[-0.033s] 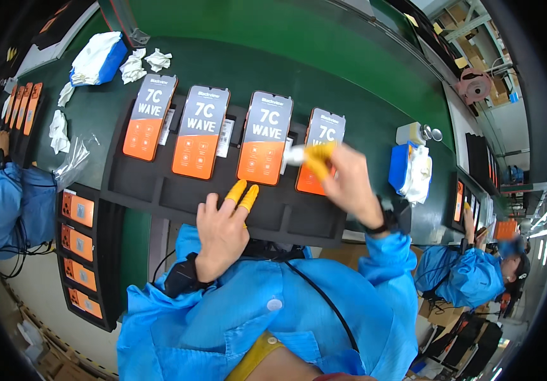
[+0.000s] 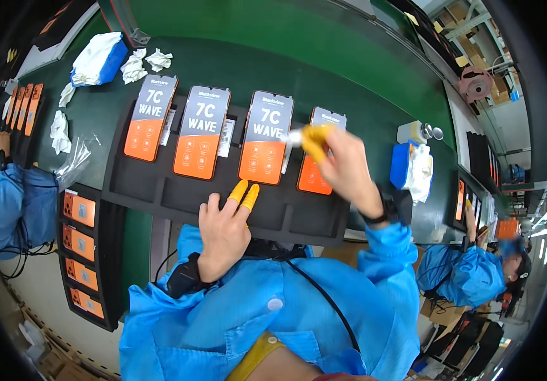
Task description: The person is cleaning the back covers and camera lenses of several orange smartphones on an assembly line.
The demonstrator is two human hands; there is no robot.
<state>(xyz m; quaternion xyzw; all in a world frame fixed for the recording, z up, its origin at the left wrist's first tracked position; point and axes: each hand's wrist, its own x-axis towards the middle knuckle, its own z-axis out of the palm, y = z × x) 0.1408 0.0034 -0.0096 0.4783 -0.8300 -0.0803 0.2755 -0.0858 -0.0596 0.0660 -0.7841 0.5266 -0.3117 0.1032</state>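
Four smartphones with grey-and-orange printed screen film lie in a row on a black tray (image 2: pixel 222 206). The second from the right, a phone (image 2: pixel 264 143), has my left hand (image 2: pixel 224 232) at its lower edge. That hand is open, two fingers in yellow finger cots stretched out to the phone's bottom end. My right hand (image 2: pixel 343 162), also in yellow finger cots, pinches a white wipe (image 2: pixel 294 138) against or just over the same phone's right edge. It partly covers the rightmost phone (image 2: pixel 313 178). The other two phones (image 2: pixel 202 136) (image 2: pixel 151 120) lie to the left.
Blue boxes of white wipes (image 2: pixel 100 60) (image 2: pixel 407 168) stand left and right. Crumpled wipes (image 2: pixel 135 66) and a clear plastic bag (image 2: pixel 78 159) lie at left. A bottle (image 2: pixel 411 132) stands at right. Another tray of orange phones (image 2: pixel 81 244) is lower left. Co-workers sit on both sides.
My right hand with the wipe has shifted slightly up and left, from beside the phone's lower right to higher along its right edge. The left hand stays in place.
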